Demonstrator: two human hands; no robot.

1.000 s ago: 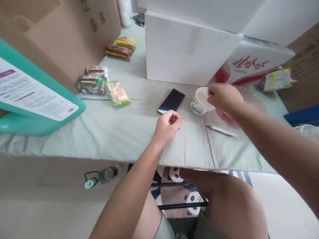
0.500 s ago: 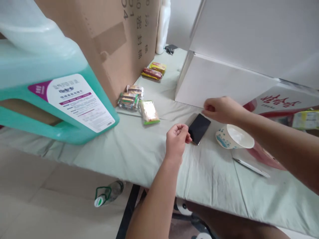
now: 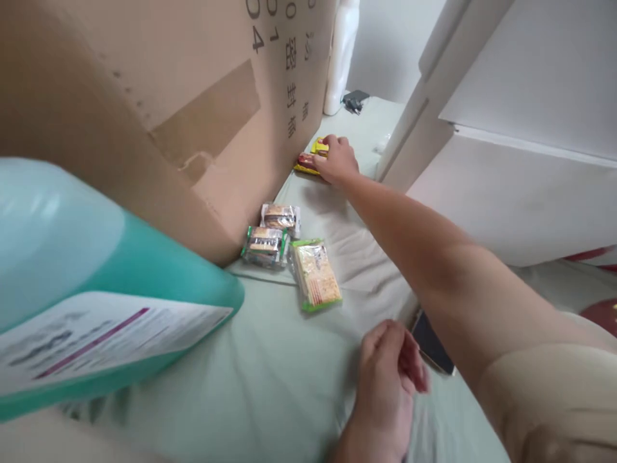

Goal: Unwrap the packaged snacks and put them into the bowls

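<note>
While the right arm is stretched far across the table:
Snack packets (image 3: 313, 156): red and yellow, at the cardboard box (image 3: 159, 109) foot, not lifted.
Right hand (image 3: 337, 161): fingers laid over the packets; firm grasp cannot be told.
Left hand (image 3: 388, 379): loosely curled, holding nothing, near the phone (image 3: 431, 347).
Progress: judged at reach stage; pickup remains.

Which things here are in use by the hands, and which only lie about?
In use: right hand on the red and yellow snack packets.

Lying about: cracker packets, phone near the left hand, teal jug, cardboard box.
</note>
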